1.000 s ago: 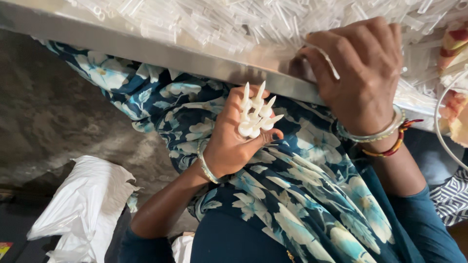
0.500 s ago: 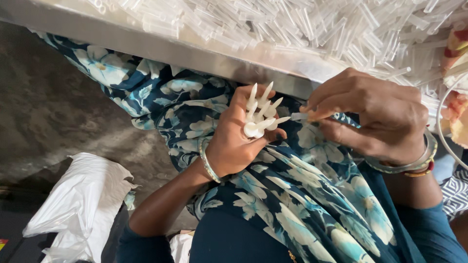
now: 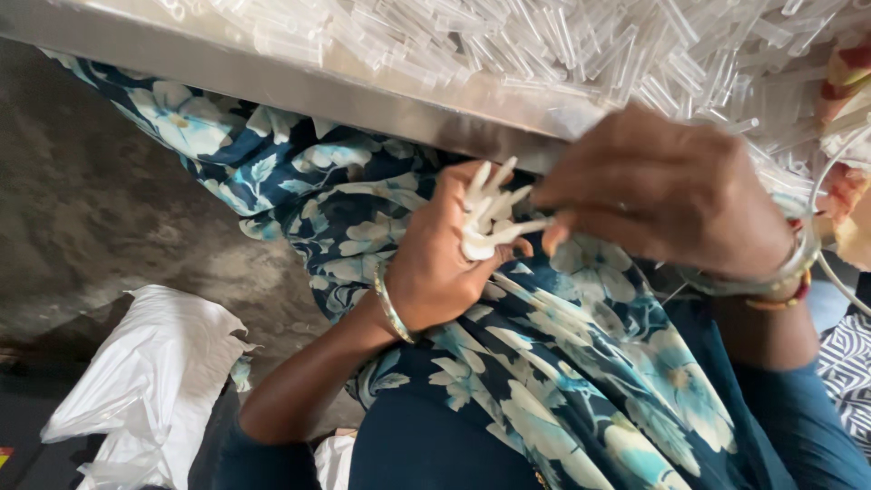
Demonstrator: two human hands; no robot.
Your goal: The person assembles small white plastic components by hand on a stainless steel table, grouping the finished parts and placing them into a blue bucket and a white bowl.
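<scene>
Plastic in white, crumpled like a bag [image 3: 150, 386], lay on the dark floor at the near left; no label showed on it. A small red and yellow patch sat at the near left edge, too cropped to tell what it was.

The left hand [image 3: 445, 263] was curled narrowly around a bunch of white tubes [image 3: 485, 213], gripping their lower ends so the tips fanned up toward the far side. About six or seven tips showed, though an exact count could not be made. The right hand [image 3: 667, 195] was closed in a pinch, its fingertips [image 3: 553, 238] on one tube that lay sideways, its end touching the bunch. A thin bangle [image 3: 392, 308] circled the left wrist; silver and red-gold bangles [image 3: 780, 277] circled the right.

Above both hands, on the far side, ran the metal table edge [image 3: 299, 86], and behind it a heap of clear tubes [image 3: 544, 41], far too many to count. A blue floral cloth [image 3: 562, 381] covered the lap under the hands.
</scene>
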